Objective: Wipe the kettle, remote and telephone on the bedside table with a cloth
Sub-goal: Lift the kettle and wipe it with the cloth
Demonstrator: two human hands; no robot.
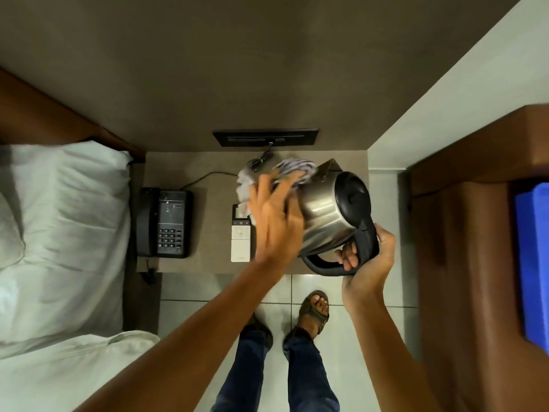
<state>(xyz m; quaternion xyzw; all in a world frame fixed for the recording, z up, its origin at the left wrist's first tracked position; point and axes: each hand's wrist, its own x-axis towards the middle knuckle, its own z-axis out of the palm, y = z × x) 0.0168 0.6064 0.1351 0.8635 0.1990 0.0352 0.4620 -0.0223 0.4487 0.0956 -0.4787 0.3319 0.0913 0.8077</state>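
Observation:
A steel kettle [322, 214] with a black lid and handle hangs tilted above the bedside table [208, 221]. My right hand [367, 257] grips its black handle. My left hand [274, 215] presses a striped grey cloth [285, 173] against the kettle's left side, near its base. A white remote [240, 239] lies on the table just left of my left hand, its top end partly under the cloth. A black telephone [163, 223] sits at the table's left edge, handset on its cradle.
A bed with a white pillow [59, 227] borders the table on the left. A black socket panel [266, 137] is on the wall behind, with cords trailing down. Wooden furniture [463, 233] and a blue object [533, 257] stand right. My sandalled feet are on tiled floor.

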